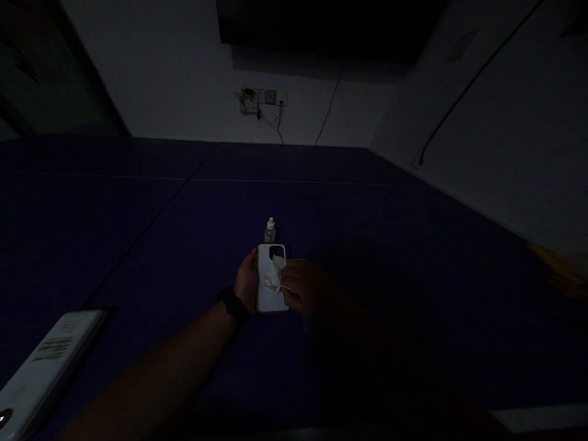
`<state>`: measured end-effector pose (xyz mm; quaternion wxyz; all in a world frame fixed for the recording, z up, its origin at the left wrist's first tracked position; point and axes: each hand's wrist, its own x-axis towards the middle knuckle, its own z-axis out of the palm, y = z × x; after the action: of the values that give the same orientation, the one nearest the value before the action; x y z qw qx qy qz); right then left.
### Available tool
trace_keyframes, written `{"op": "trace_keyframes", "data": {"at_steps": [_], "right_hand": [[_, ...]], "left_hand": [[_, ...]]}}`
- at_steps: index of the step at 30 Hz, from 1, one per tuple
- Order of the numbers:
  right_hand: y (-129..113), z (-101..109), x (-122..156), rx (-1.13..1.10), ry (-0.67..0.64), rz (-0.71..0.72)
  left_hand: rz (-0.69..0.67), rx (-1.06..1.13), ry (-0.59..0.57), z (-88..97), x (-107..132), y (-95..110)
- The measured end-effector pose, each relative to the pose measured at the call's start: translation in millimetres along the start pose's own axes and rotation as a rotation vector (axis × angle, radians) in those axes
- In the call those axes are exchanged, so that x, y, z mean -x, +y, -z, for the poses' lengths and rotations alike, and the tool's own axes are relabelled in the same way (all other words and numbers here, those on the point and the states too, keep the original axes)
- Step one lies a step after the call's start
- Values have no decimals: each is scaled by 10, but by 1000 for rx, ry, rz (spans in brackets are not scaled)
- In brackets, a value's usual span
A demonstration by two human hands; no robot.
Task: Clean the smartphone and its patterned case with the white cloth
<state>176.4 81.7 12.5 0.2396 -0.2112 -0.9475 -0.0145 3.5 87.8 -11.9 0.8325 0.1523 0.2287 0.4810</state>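
Observation:
In the dim head view, my left hand (247, 283) grips the left edge of a phone case (271, 303), pale on its back with a brown rim and a dark camera opening at the top. Whether a phone sits inside it I cannot tell. Pinched in my right hand (298, 285) is a crumpled white tissue (274, 275), which lies against the back of the case. Just beyond the case's top edge stands a small clear dropper bottle (270, 231) with a white cap; its lower part is hidden.
A dark blue surface (220, 214) with seam lines spreads all around. At lower left lies a long white device (50, 361). Wall sockets with cables (264, 98) and a dark screen (321, 30) are ahead. Something yellow (558, 266) rests at the right edge.

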Motion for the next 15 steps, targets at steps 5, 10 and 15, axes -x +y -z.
{"op": "trace_keyframes", "data": {"at_steps": [5, 10, 15], "right_hand": [[-35, 63, -34, -71, -127, 138], [16, -31, -60, -102, 17, 88], [149, -20, -32, -69, 46, -8]], "left_hand": [[3, 3, -7, -19, 32, 7], [-45, 16, 28, 12, 2, 7], [-67, 8, 37, -36, 10, -12]]}}
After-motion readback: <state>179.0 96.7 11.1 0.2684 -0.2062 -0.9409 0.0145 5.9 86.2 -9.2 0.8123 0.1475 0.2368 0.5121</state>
